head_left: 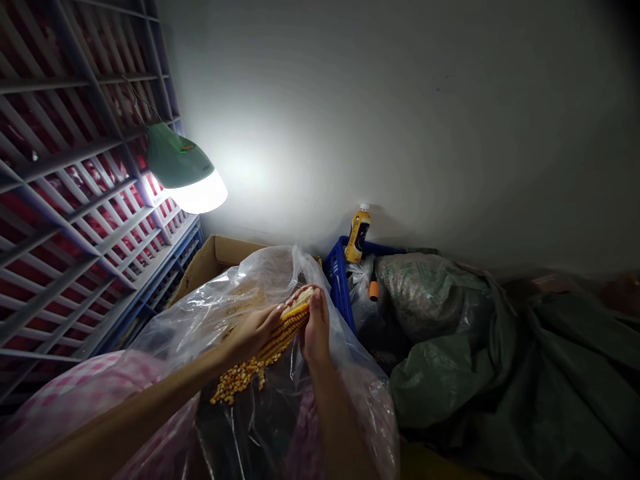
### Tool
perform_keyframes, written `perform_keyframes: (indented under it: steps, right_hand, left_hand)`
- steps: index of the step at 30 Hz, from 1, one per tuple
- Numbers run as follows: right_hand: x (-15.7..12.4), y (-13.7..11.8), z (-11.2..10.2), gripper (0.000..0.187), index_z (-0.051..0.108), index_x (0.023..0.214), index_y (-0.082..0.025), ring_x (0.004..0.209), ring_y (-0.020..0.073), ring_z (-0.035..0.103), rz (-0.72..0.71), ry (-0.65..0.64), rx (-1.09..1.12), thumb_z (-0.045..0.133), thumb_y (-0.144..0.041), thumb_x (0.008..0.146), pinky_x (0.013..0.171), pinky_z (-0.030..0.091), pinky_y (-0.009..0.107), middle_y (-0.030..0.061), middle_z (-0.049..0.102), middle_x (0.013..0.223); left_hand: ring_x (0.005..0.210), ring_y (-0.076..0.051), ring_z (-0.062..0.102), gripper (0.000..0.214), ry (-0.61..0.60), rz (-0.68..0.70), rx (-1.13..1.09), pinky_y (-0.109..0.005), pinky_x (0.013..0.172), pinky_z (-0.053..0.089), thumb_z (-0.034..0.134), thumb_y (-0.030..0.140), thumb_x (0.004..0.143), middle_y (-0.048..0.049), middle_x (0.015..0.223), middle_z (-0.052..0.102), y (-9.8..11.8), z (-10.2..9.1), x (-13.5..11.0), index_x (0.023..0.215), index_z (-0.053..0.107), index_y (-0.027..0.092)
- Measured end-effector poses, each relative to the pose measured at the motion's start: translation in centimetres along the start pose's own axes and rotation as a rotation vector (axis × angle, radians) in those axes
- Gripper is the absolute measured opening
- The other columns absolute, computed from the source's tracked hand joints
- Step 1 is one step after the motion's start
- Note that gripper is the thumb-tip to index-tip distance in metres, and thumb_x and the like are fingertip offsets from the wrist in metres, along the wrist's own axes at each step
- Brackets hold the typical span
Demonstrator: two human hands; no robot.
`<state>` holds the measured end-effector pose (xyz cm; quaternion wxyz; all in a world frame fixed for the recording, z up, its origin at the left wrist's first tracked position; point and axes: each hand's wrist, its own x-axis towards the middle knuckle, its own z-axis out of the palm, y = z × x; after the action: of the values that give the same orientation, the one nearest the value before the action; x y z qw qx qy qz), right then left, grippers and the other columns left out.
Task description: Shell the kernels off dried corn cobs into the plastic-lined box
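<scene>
Between my two hands is an ear of dried corn (286,333), tilted with its far end up and to the right. Its upper side shows a pale stripe of bare cob; yellow kernels cover the rest. My left hand (263,325) is closed along its left side. Closed round the far end is my right hand (316,327), its thumb on top. Loose kernels (235,381) lie in a heap below the ear, on a clear plastic sheet (175,320) spread over my lap and a cardboard box (235,250).
A lit green lamp (183,163) hangs from stacked plastic crates (95,200) at left. Right of the box, a blue basket (340,280) holds bags, with a yellow bottle (358,233) at its back edge. A full sack (435,290) and dark green tarp (465,380) lie at right.
</scene>
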<state>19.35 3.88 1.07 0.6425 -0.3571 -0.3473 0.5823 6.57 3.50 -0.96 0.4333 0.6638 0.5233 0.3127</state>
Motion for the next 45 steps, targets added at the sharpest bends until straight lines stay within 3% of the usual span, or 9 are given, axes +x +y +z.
perform_keyframes:
  steps: [4, 7, 9, 16, 20, 25, 32, 39, 45]
  right_hand:
    - [0.0, 1.0, 0.4, 0.049, 0.051, 0.077, -0.020, 0.055, 0.0137, 0.057, 0.109, 0.136, -0.151, 0.036, -0.066, 0.083, 0.058, 0.048, 0.028, -0.0023, 0.055, 0.061]
    - [0.0, 1.3, 0.4, 0.060, 0.055, 0.079, -0.019, 0.061, 0.0156, 0.058, 0.187, 0.190, -0.298, 0.029, -0.073, 0.081, 0.060, 0.048, 0.028, 0.0008, 0.059, 0.065]
    - [-0.1, 1.4, 0.3, 0.062, 0.056, 0.082, -0.018, 0.066, 0.0161, 0.058, 0.196, 0.193, -0.376, 0.029, -0.073, 0.080, 0.064, 0.047, 0.028, 0.0018, 0.060, 0.070]
    - [-0.3, 1.7, 0.2, 0.053, 0.052, 0.081, -0.019, 0.067, 0.0138, 0.052, 0.121, 0.164, -0.519, 0.028, -0.067, 0.085, 0.064, 0.043, 0.025, -0.0009, 0.053, 0.070]
    - [-0.5, 1.9, 0.1, 0.048, 0.050, 0.080, -0.020, 0.063, 0.0137, 0.051, 0.053, 0.082, -0.626, 0.025, -0.060, 0.090, 0.061, 0.039, 0.026, -0.0020, 0.052, 0.066]
    - [-0.9, 2.2, 0.1, 0.038, 0.047, 0.081, -0.022, 0.059, 0.0136, 0.049, -0.032, 0.054, -0.754, 0.028, -0.052, 0.092, 0.056, 0.034, 0.026, -0.0034, 0.050, 0.065]
    - [-0.9, 2.3, 0.2, 0.032, 0.048, 0.082, -0.022, 0.060, 0.0154, 0.050, -0.047, 0.065, -0.785, 0.031, -0.046, 0.092, 0.057, 0.034, 0.027, -0.0024, 0.052, 0.065]
    - [-0.7, 2.3, 0.4, 0.032, 0.049, 0.079, -0.023, 0.063, 0.0165, 0.052, -0.050, 0.097, -0.786, 0.030, -0.045, 0.092, 0.063, 0.035, 0.028, -0.0009, 0.054, 0.068]
    - [0.0, 1.8, 0.1, 0.037, 0.050, 0.078, -0.022, 0.067, 0.0158, 0.052, 0.009, 0.150, -0.712, 0.029, -0.050, 0.092, 0.067, 0.037, 0.028, -0.0015, 0.054, 0.069]
  left_hand:
    - [0.073, -0.017, 0.061, 0.032, 0.072, 0.171, 0.072, -0.025, 0.067, 0.046, 0.046, 0.044, 0.085, -0.0034, 0.084, 0.067, 0.4, -0.2, -0.3, 0.095, 0.061, 0.018]
    - [0.068, -0.014, 0.061, 0.029, 0.140, 0.204, 0.081, -0.024, 0.062, 0.049, 0.052, 0.040, 0.083, -0.0051, 0.090, 0.065, 0.5, -0.6, -0.1, 0.101, 0.059, 0.018]
    - [0.068, -0.013, 0.062, 0.030, 0.114, 0.222, 0.072, -0.023, 0.061, 0.051, 0.055, 0.038, 0.081, -0.0070, 0.095, 0.065, 0.5, -1.0, 0.1, 0.102, 0.061, 0.017]
    - [0.069, -0.014, 0.065, 0.032, -0.008, 0.209, 0.082, -0.023, 0.062, 0.053, 0.057, 0.038, 0.080, -0.0073, 0.092, 0.064, 0.4, -1.5, 0.3, 0.101, 0.065, 0.015]
    - [0.074, -0.016, 0.068, 0.035, -0.082, 0.140, -0.076, -0.023, 0.062, 0.055, 0.055, 0.036, 0.080, -0.0084, 0.101, 0.062, 0.3, -1.2, 0.3, 0.106, 0.061, 0.015]
    - [0.069, -0.015, 0.066, 0.032, -0.071, 0.105, -0.131, -0.020, 0.056, 0.051, 0.053, 0.032, 0.078, -0.0061, 0.094, 0.063, 0.1, -0.3, 0.1, 0.105, 0.060, 0.015]
    - [0.067, -0.012, 0.058, 0.018, 0.025, 0.141, -0.015, -0.021, 0.060, 0.048, 0.049, 0.022, 0.075, -0.0057, 0.090, 0.061, 0.3, 0.1, -0.2, 0.088, 0.059, 0.015]
    - [0.074, -0.017, 0.060, 0.026, 0.127, 0.160, 0.020, -0.026, 0.069, 0.049, 0.045, 0.014, 0.070, -0.0065, 0.086, 0.064, -0.7, 0.7, 0.0, 0.089, 0.062, 0.016]
    - [0.072, -0.016, 0.062, 0.030, 0.011, 0.090, -0.175, -0.023, 0.061, 0.050, 0.051, 0.031, 0.078, -0.0085, 0.095, 0.066, -0.1, 0.0, 0.0, 0.098, 0.064, 0.013]
